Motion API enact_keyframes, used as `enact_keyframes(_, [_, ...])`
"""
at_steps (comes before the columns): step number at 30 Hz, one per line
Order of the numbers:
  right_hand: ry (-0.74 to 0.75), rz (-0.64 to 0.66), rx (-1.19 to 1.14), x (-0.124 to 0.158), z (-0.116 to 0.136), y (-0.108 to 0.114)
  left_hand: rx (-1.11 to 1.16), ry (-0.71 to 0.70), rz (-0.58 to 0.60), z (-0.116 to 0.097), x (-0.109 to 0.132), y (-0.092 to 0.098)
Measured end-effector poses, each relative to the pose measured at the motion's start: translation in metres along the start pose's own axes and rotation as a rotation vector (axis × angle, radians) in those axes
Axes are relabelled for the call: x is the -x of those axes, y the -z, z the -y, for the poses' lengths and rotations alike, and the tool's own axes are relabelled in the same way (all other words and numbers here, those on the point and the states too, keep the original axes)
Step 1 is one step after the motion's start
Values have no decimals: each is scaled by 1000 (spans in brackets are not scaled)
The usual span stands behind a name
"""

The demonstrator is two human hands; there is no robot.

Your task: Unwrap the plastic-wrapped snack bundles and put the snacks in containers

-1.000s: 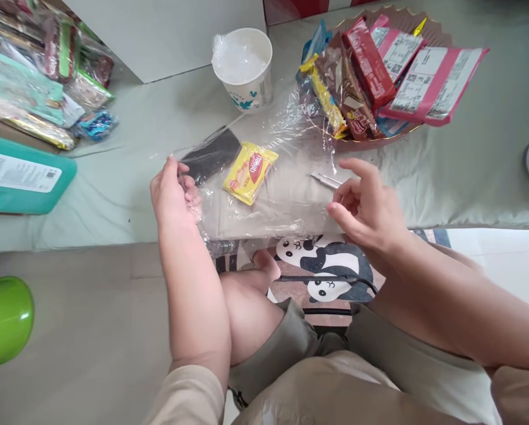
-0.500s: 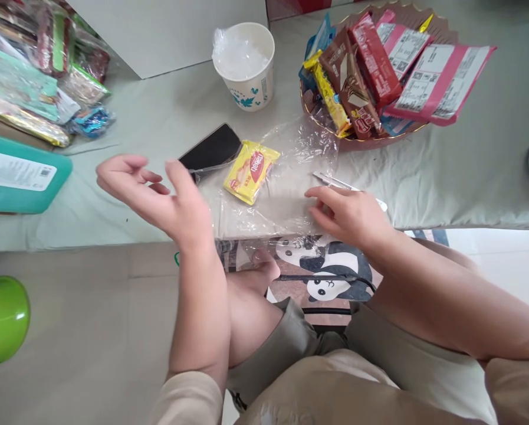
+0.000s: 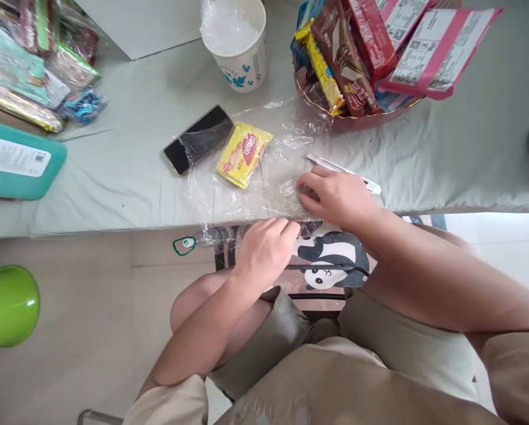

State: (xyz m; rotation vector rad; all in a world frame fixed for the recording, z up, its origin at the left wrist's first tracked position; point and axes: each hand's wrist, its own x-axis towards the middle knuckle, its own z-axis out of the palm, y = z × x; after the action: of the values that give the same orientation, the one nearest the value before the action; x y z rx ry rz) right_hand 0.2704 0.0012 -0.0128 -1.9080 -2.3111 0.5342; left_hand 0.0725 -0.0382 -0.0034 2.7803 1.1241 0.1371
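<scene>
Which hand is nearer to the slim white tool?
Right. The right hand is beside the slim white tool, on its near side; whether they touch is unclear. The left hand is farther off, to the tool's left and closer to the body.

The packet [image 3: 245, 154] is yellow with a red patch, the plastic film [image 3: 286, 190] colourless. Around the packet: black phone [image 3: 202, 136], 10 o'clock; white cup [image 3: 240, 68] with blue-green leaf print, 12; pink-striped white parcel [image 3: 441, 53], 2; black-and-white panda print [image 3: 328, 276], 5; lime-green container [image 3: 8, 307], 8.
</scene>
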Motion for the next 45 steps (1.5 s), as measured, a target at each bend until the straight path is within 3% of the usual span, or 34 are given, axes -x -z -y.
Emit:
enact_keyframes(3, [10,4,-7,1,-1,0,-41,30,-29,-5,3,-6])
enact_keyframes(7, [9,-6,-2,1,-1,-1,-175,102,-164,-18,2,-20])
enact_keyframes(10, [16,-23,-7,1,-2,-2,-166,45,-221,-18,6,-24])
enact_keyframes(19, [26,-14,-28,2,-1,0,-4,-32,-211,-12,27,-13])
enact_keyframes(24, [28,27,-25,2,-1,2,21,-56,-311,-15,25,-5])
enact_keyframes(26, [37,-27,-65,6,-4,4,29,-43,-342,-14,22,-4])
enact_keyframes(28, [166,-146,-156,14,-9,7,51,-26,-362,-12,18,-5])
enact_keyframes(30, [453,-223,-255,23,-14,8,100,-5,-377,-11,15,-5])
enact_keyframes(32, [728,-193,-281,31,-16,3,164,31,-410,-10,12,-4])
enact_keyframes(34, [810,-179,-222,35,-17,-6,230,55,-450,-9,11,0])
enact_keyframes(37, [763,-245,-205,32,-18,-17,293,34,-451,-2,12,11])
enact_keyframes(41, [583,-235,-539,29,-17,-9,595,31,-287,34,27,30])
enact_keyframes(43, [381,-217,-719,32,-14,0,773,162,-395,62,41,36])
enact_keyframes(45, [173,-235,-844,34,-12,6,706,338,-495,88,54,39])
